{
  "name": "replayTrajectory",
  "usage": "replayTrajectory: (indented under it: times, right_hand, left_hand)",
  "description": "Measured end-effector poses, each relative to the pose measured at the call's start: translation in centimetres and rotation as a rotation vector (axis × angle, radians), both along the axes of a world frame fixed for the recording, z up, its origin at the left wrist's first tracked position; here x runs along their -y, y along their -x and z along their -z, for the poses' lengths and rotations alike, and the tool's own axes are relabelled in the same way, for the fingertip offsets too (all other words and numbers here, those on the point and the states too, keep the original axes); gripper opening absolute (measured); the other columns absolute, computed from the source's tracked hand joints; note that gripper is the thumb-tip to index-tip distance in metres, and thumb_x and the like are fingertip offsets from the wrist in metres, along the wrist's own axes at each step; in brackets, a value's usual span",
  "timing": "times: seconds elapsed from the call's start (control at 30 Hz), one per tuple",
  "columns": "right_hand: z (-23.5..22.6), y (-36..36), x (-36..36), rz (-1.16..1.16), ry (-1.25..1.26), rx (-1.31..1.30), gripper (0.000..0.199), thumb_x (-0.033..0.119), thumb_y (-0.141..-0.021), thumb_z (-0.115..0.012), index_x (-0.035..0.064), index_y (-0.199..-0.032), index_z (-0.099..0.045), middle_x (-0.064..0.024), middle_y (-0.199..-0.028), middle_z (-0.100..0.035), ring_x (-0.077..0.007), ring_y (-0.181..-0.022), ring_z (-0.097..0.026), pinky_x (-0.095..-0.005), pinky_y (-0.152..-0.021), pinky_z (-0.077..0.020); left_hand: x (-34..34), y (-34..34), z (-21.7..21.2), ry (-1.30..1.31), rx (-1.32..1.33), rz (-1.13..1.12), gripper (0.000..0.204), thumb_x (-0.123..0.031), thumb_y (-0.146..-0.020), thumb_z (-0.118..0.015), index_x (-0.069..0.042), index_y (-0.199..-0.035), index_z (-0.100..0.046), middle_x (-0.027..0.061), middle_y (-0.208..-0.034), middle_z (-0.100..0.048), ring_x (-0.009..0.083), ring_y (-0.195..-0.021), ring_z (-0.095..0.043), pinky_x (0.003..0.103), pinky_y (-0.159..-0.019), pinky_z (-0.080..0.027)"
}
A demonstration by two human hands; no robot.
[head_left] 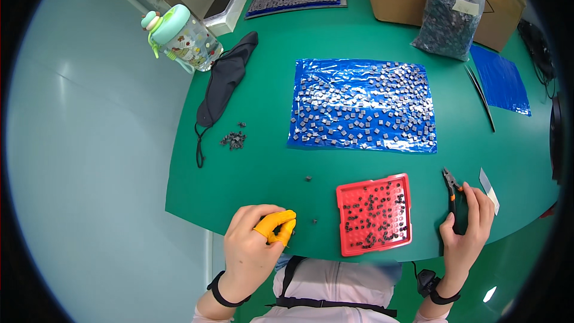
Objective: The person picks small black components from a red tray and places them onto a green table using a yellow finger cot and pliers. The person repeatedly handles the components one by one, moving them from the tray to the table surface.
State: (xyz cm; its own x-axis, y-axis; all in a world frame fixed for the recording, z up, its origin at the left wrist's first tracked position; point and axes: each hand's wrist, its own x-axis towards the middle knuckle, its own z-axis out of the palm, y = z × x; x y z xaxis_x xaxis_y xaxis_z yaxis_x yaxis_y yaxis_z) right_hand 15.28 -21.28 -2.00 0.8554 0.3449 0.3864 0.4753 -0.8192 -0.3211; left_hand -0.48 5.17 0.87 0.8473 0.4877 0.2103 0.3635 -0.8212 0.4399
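Currently | left fingers (276, 220), yellow-cotted, pinched together | right fingers (473, 204) at pliers (452, 196)

Yellow finger covers (278, 220) on the left hand (248, 239), black wristbands (224, 294), the right one beside a boxy black device (427, 281); pale pink top (341, 281), black straps (323, 303).

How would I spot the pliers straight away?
On the green table, find the red tray. To its right, by the right hand, are the pliers: short jaws and orange-marked black handles, unlike the all-dark tweezers farther back.
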Motion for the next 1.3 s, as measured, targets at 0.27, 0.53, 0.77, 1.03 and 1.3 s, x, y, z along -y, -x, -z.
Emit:
replayTrajectory:
  times: [0.27,0.53,0.77,1.03,1.3]
  right_hand:
    - [0.2,0.0,2.3,0.036,-0.566,-0.278,0.043,0.014,-0.075,-0.062,-0.0021,-0.115,-0.060,-0.0109,-0.112,-0.058,-0.0233,-0.098,-0.057,-0.0325,-0.082,-0.0458]
    - [-3.2,3.4,-1.4,-0.239,-0.665,-0.468,0.048,0.039,-0.069,-0.071,0.0007,-0.096,-0.059,-0.0089,-0.093,-0.047,-0.0200,-0.084,-0.048,-0.0309,-0.068,-0.0392]
    - [-3.2,4.4,-3.2,-0.568,-0.333,-0.229,0.048,0.018,-0.053,-0.077,0.0120,-0.099,-0.065,-0.0077,-0.097,-0.055,-0.0262,-0.086,-0.052,-0.0373,-0.075,-0.0443]
    - [-3.0,4.7,-3.3,-0.572,-0.349,-0.275,0.048,0.015,-0.053,-0.076,0.0110,-0.100,-0.065,-0.0073,-0.100,-0.056,-0.0264,-0.090,-0.054,-0.0375,-0.077,-0.0455]
    - [-2.8,4.7,-3.5,-0.547,-0.348,-0.263,0.048,0.014,-0.052,-0.076,0.0106,-0.099,-0.066,-0.0066,-0.098,-0.057,-0.0251,-0.088,-0.055,-0.0363,-0.075,-0.0458]
  left_hand:
    - [1.4,1.0,-0.7,0.443,0.276,-0.152,0.025,0.014,-0.069,-0.067,0.000,-0.090,-0.068,0.0128,-0.091,-0.071,0.0130,-0.066,-0.063,0.024,-0.058,-0.049]
    - [4.2,1.4,0.9,1.393,0.442,0.047,0.026,0.018,-0.071,-0.070,0.008,-0.094,-0.066,0.0176,-0.091,-0.070,0.0209,-0.086,-0.069,0.030,-0.076,-0.058]
    - [6.4,0.4,3.1,1.436,0.537,-0.005,0.037,0.009,-0.069,-0.077,0.006,-0.102,-0.061,0.0187,-0.087,-0.069,0.0237,-0.076,-0.070,0.030,-0.062,-0.059]
    - [6.8,0.4,2.3,1.472,0.539,-0.080,0.035,0.010,-0.070,-0.076,0.008,-0.102,-0.061,0.0189,-0.088,-0.069,0.0241,-0.076,-0.070,0.030,-0.064,-0.059]
    - [6.4,0.2,1.8,1.536,0.504,-0.044,0.034,0.012,-0.074,-0.071,0.011,-0.107,-0.060,0.0222,-0.092,-0.068,0.0265,-0.081,-0.069,0.034,-0.071,-0.060]
